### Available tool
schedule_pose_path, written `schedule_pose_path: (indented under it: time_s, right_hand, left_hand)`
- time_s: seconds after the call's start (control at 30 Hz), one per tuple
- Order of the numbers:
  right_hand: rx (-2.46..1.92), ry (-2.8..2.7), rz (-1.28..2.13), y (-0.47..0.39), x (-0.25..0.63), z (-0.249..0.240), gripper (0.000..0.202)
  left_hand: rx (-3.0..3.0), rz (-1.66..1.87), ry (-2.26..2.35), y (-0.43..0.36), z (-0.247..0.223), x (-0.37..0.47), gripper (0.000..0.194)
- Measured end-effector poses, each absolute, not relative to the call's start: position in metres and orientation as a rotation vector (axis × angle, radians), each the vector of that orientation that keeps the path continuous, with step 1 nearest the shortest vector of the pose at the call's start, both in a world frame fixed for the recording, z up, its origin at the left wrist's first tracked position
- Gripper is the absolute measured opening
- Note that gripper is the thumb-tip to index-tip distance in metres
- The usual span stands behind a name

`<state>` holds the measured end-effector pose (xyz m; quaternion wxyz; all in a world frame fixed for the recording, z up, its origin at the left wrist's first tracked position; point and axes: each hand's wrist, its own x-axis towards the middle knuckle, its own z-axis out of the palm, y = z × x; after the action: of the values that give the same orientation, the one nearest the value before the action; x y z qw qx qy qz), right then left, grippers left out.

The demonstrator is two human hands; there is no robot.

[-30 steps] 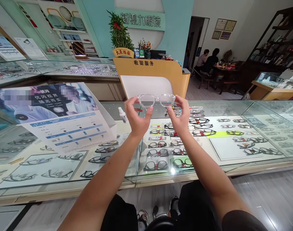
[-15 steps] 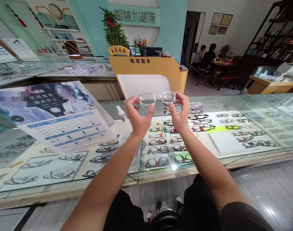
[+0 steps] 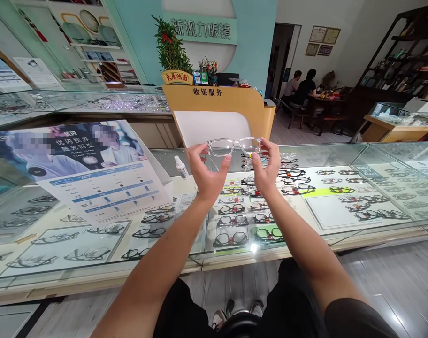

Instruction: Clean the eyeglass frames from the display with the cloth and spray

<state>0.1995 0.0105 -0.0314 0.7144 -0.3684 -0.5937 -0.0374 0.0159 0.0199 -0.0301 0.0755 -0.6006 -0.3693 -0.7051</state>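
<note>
A pair of clear-framed eyeglasses [image 3: 236, 141] is held up above the glass display case [image 3: 326, 152], lenses facing away. My left hand [image 3: 207, 171] grips the left end of the frame between thumb and fingers. On the opposite side, my right hand [image 3: 266, 168] pinches the right end the same way. Thin temples show below the lenses, partly hidden by the hands. Beneath the hands, rows of eyeglasses [image 3: 231, 238] lie inside the case. A small white spray bottle [image 3: 181, 167] stands on the glass, left of my left hand.
A large printed card [image 3: 108, 176] stands on the case at the left. Past the case is a yellow cashier counter [image 3: 212, 99] bearing a plant [image 3: 171, 54]. Two people [image 3: 304, 88] sit at a table in the back right. Another display case [image 3: 404, 119] stands at the far right.
Both hands and the eyeglasses have shifted slightly right and down in view, and the eyeglasses look a little tilted. The grip is unchanged. The surroundings also shift slightly with the camera.
</note>
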Motion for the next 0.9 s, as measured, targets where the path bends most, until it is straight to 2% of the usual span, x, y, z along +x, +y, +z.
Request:
schedule_pose_path:
  time_s: [0.3, 0.6, 0.9]
  right_hand:
    - [-0.853, -1.350, 0.107, 0.010, 0.195, -0.036, 0.058]
    - [-0.883, -1.290, 0.370, 0.013, 0.188, -0.040, 0.059]
    - [-0.891, -1.279, 0.321, 0.016, 0.185, -0.046, 0.056]
  left_hand:
    - [-1.761, -2.046, -0.940, 0.019, -0.027, 0.014, 0.067]
    - [-1.745, -2.028, -1.035, 0.018, -0.031, 0.012, 0.074]
    - [-1.727, -2.040, -1.094, 0.015, -0.028, 0.014, 0.073]
